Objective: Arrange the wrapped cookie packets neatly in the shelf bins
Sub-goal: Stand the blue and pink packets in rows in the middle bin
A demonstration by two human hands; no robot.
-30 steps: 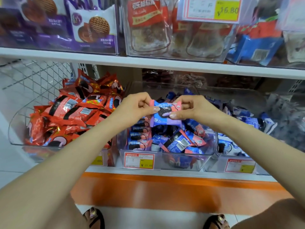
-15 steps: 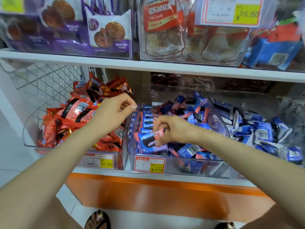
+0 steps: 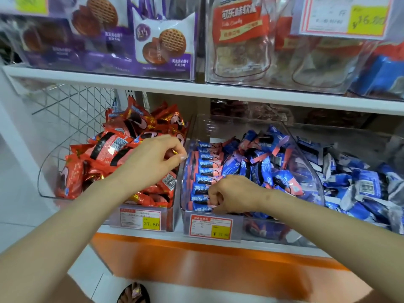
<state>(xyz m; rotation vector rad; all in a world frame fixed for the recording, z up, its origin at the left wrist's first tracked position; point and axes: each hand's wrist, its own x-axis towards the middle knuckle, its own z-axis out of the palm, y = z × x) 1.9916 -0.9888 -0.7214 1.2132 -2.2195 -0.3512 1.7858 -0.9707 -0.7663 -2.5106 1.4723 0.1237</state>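
Observation:
A clear middle bin (image 3: 265, 225) holds blue-and-pink cookie packets. Along its left wall a neat row of packets (image 3: 202, 169) stands on edge; a loose pile (image 3: 264, 154) fills the rest. My right hand (image 3: 232, 196) is down at the front end of that row, fingers closed on the blue-and-pink packet (image 3: 200, 207) there. My left hand (image 3: 156, 159) hovers over the red cookie packets (image 3: 109, 153) in the left bin, close to the wall between the two bins, fingers curled together with nothing visible in them.
A third bin on the right holds blue-and-white packets (image 3: 360, 184). Price tags (image 3: 140, 218) (image 3: 211, 225) hang on the bin fronts. The upper shelf (image 3: 153, 84) carries purple waffle cookie bags (image 3: 162, 45). Below are the orange base (image 3: 196, 259) and my sandalled foot (image 3: 133, 294).
Both hands held one blue-and-pink packet above the middle bin. The left hand let go and drifted over the red bin; the right hand carried the packet down to the row's front end.

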